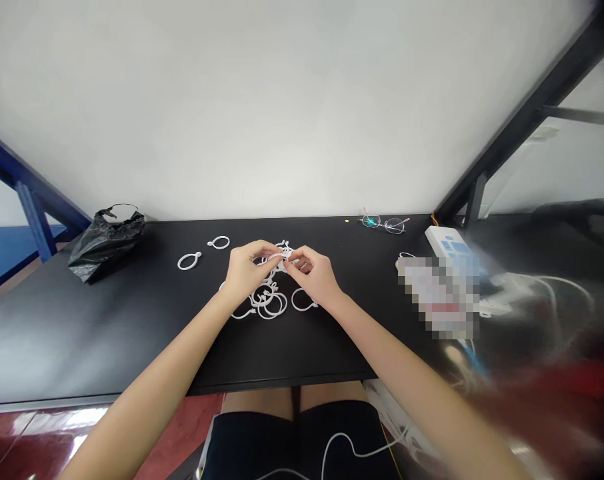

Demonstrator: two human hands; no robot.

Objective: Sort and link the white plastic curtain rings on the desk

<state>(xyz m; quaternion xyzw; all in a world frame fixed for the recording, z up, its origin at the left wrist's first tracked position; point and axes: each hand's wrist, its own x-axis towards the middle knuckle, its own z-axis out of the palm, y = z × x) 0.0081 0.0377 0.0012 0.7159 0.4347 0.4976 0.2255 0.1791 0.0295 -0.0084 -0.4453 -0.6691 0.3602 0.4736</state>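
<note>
A white plastic ring with a small clasp [281, 255] is pinched between the fingertips of both hands, above the table. My left hand [245, 268] grips it from the left, thumb against fingers. From the right, my right hand [316, 273] closes its fingertips on the clasp side. Below and behind the hands lies a loose heap of several similar white rings [273, 315], partly hidden by the fingers. One single ring [293, 301] rests under my right wrist. Two more rings, a nearer one [181, 265] and a farther one [221, 247], lie apart to the left.
A black plastic bag [109, 241] sits at the table's back left. Eyeglasses [383, 223] lie near the wall. On the right are a white box [443, 237], a blurred-out item [435, 293], cables and clear plastic [542, 300]. The black table's front edge [277, 385] is above my lap.
</note>
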